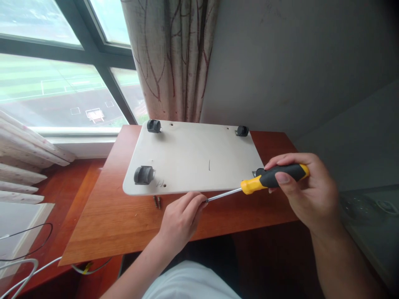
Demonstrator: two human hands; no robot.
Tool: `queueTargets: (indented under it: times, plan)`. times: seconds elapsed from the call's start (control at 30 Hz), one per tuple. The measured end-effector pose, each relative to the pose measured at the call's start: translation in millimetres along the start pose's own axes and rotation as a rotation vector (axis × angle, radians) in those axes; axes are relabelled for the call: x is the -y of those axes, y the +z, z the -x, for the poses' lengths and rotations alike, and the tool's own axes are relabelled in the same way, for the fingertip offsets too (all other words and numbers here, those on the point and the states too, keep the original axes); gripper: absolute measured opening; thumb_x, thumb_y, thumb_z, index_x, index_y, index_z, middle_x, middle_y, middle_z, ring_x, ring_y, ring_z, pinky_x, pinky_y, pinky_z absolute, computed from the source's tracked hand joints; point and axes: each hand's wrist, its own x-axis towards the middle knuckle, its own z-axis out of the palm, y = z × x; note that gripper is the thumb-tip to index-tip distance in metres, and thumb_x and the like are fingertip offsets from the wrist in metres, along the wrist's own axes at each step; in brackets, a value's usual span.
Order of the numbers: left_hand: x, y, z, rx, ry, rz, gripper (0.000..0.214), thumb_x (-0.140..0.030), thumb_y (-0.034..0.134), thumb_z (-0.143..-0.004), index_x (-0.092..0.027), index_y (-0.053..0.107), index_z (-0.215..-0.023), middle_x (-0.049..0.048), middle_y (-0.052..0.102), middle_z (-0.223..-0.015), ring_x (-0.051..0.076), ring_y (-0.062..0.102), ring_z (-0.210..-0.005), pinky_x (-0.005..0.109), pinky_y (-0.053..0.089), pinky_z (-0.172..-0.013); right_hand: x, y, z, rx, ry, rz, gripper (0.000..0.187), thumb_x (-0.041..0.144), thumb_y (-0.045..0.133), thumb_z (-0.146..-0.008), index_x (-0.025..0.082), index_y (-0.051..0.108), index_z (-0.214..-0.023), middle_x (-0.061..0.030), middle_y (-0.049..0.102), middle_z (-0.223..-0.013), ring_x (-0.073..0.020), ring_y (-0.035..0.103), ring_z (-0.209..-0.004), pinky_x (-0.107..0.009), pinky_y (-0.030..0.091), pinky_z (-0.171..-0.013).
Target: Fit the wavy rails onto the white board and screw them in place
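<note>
A pale board (199, 155) lies on the wooden table (124, 220), with black casters at its near left (144, 175), far left (153, 126) and far right (242, 131). My right hand (304, 189) grips the black and yellow handle of a screwdriver (268, 178), held level with its shaft pointing left. My left hand (182, 218) pinches at the screwdriver's tip, fingers closed; what sits between them is hidden. Two small screws (157, 202) lie on the table just in front of the board's near edge.
A patterned curtain (170, 58) hangs behind the table beside a large window (59, 74). A grey wall (296, 66) rises on the right. White and black cables (28, 257) trail at the lower left.
</note>
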Motion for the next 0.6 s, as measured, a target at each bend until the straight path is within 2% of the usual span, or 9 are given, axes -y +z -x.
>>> queueTargets:
  times: [0.17,0.33,0.6]
  plan:
    - [1.3,7.0,-6.0,-0.007,-0.011,-0.032,0.011,-0.013,0.059,-0.097,-0.018,0.061,-0.106,0.0014,0.069,-0.091,0.011,0.061,-0.071,0.023,0.044,-0.064,10.1,-4.9,-7.3,0.095,-0.112,0.009,0.023,0.025,0.073,-0.086,0.028,0.063,-0.107,-0.0041,0.069,-0.103,-0.0208,0.069,-0.09,-0.034,0.062,-0.069]
    - [3.8,9.5,-13.0,-0.032,-0.019,-0.01,0.012,-0.014,0.062,-0.095,-0.02,0.061,-0.106,0.0008,0.071,-0.095,0.011,0.065,-0.076,0.021,0.047,-0.067,11.0,-4.7,-21.0,0.036,-0.161,0.036,0.02,0.028,0.072,-0.087,0.029,0.066,-0.105,-0.0043,0.07,-0.099,-0.023,0.069,-0.092,-0.039,0.062,-0.076]
    - [6.3,7.4,-26.1,-0.061,-0.089,0.075,0.01,-0.014,0.062,-0.095,-0.021,0.061,-0.103,0.0001,0.07,-0.097,0.008,0.063,-0.07,0.018,0.047,-0.063,2.6,0.0,-36.6,-0.041,-0.11,-0.029,0.014,0.033,0.071,-0.088,0.031,0.068,-0.102,-0.0046,0.068,-0.097,-0.0228,0.069,-0.087,-0.031,0.06,-0.053]
